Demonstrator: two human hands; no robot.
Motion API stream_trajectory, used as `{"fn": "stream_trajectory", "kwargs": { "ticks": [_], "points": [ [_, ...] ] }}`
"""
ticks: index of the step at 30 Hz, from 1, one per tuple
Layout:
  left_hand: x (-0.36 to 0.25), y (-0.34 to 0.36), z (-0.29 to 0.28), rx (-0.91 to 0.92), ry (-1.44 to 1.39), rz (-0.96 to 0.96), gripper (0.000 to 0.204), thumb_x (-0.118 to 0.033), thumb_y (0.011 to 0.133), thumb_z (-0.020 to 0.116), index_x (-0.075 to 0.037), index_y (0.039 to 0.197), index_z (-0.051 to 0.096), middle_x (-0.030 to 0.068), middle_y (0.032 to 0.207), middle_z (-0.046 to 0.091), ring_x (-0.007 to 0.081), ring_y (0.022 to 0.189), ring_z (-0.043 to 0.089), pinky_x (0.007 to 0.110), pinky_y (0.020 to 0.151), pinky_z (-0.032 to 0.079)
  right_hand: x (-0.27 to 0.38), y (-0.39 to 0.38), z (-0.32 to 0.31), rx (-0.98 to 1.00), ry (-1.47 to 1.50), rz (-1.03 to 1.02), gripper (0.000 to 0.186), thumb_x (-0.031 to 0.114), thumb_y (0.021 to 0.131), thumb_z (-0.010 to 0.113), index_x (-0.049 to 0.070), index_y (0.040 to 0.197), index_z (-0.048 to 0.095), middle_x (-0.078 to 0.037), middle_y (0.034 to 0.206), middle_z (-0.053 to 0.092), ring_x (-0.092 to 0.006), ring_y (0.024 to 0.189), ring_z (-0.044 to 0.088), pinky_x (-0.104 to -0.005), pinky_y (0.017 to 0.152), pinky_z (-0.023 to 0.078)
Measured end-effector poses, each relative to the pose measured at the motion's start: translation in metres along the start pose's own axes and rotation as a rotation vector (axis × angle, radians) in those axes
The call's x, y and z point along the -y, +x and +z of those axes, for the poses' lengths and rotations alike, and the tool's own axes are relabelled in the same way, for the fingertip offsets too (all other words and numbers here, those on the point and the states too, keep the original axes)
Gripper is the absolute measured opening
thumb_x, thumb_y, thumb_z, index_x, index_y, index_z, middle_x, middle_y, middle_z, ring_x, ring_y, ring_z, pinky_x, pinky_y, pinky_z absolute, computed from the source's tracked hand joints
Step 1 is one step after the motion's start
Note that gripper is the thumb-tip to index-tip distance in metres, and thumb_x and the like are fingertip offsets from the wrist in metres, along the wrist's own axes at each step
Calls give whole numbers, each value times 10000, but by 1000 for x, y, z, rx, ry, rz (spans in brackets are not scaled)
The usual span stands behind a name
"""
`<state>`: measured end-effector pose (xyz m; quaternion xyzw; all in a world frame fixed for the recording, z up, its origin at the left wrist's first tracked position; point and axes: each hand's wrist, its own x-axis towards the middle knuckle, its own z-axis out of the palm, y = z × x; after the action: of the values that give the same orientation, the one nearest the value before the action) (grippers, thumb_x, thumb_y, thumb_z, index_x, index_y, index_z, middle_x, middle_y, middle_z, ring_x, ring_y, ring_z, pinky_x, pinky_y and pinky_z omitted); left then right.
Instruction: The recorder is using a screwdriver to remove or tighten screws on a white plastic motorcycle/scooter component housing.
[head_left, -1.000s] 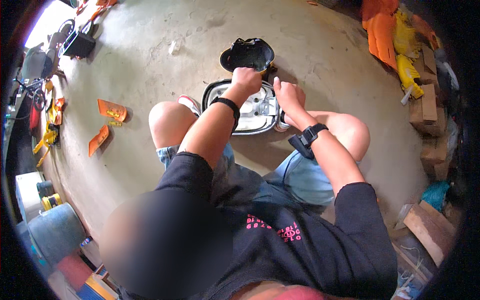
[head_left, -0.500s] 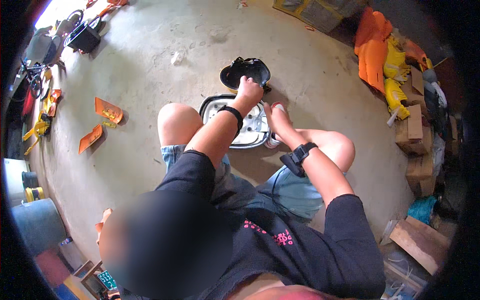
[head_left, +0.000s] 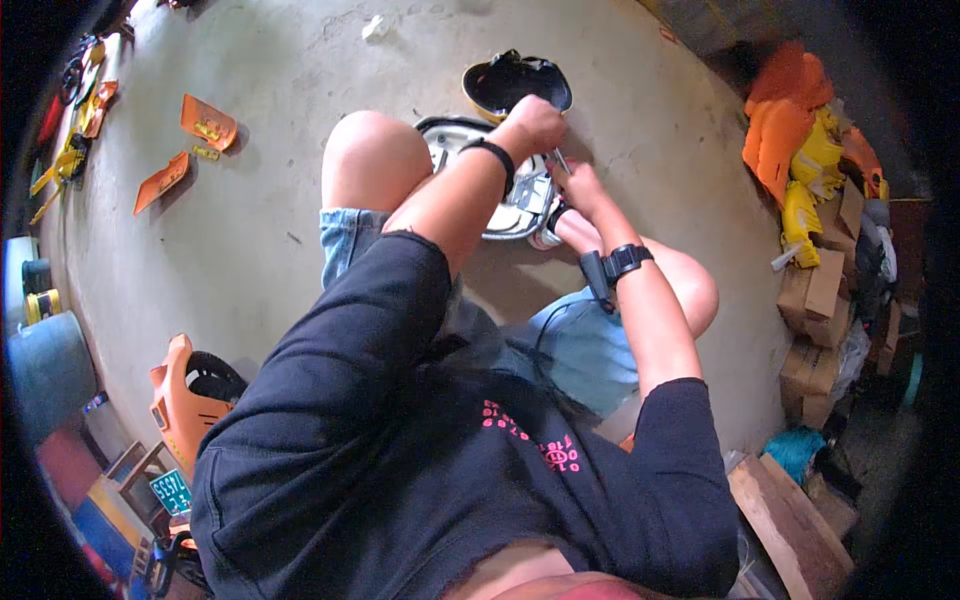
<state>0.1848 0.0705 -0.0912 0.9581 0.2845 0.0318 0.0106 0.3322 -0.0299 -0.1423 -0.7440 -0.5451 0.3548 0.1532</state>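
My left hand (head_left: 535, 125) is closed on the upper end of a thin metal tool (head_left: 559, 158), above the right side of an oval white housing with a dark rim (head_left: 450, 135). My right hand (head_left: 580, 185) is closed lower on that tool, beside a silver plate (head_left: 531, 192) in the housing; its fingertips are partly hidden. Just beyond my hands lies a black shell with a yellow outside and straps (head_left: 500, 82). The housing rests between my bent legs, partly hidden by my left forearm.
Two orange panels (head_left: 160, 185) lie left on the concrete floor (head_left: 260, 250). An orange moulded part (head_left: 185, 415) sits lower left, near a blue drum (head_left: 50, 370). Orange and yellow body panels (head_left: 775, 150), cardboard (head_left: 810, 290) and a board (head_left: 785, 515) line the right side.
My left hand has moved rightward, closer to my right hand, and the thin tool now shows between them. The view has shifted, bringing the orange part at lower left into sight.
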Motion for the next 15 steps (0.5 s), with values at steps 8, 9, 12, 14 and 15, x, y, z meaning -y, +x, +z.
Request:
{"fn": "stream_trajectory", "kwargs": {
  "ticks": [8, 9, 12, 14, 15],
  "points": [
    [6, 20, 4, 28, -10, 159, 161, -217, 754, 584, -121, 703, 704, 60, 744, 685, 262, 701, 669, 402, 607, 525, 17, -14, 25, -134, 124, 89, 558, 489, 878, 545, -2, 622, 613, -122, 573, 585, -218, 534, 552, -377, 542, 427],
    [0, 28, 3, 48, -159, 116, 151, -232, 751, 599, -131, 703, 700, 34, 758, 683, 240, 736, 661, 388, 640, 516, 25, -16, 40, -200, 195, 125, 522, 480, 900, 506, 16, 696, 633, -106, 615, 599, -227, 555, 555, -368, 549, 435],
    [-20, 43, 1, -303, 175, 729, 135, -303, 736, 643, -179, 706, 686, -50, 808, 656, 161, 864, 613, 318, 749, 461, 37, -33, 76, -363, 527, -73, 414, 429, 916, 474, 43, 970, 613, -56, 710, 591, -203, 663, 578, -359, 611, 467],
    [-20, 44, -1, -50, 128, 469, 128, -339, 692, 677, -217, 730, 669, -86, 830, 633, 130, 915, 572, 292, 775, 423, 32, -39, 73, -398, 21, -180, 439, 441, 921, 449, 36, 961, 614, -53, 657, 573, -207, 658, 586, -369, 610, 472],
    [-18, 44, -3, 74, 30, 293, 127, -339, 699, 670, -222, 750, 677, -85, 845, 632, 124, 947, 559, 299, 783, 418, 28, -40, 68, -381, 15, -181, 439, 441, 921, 449, 36, 961, 614, -53, 657, 573, -207, 658, 586, -369, 610, 472]
  ]
}}
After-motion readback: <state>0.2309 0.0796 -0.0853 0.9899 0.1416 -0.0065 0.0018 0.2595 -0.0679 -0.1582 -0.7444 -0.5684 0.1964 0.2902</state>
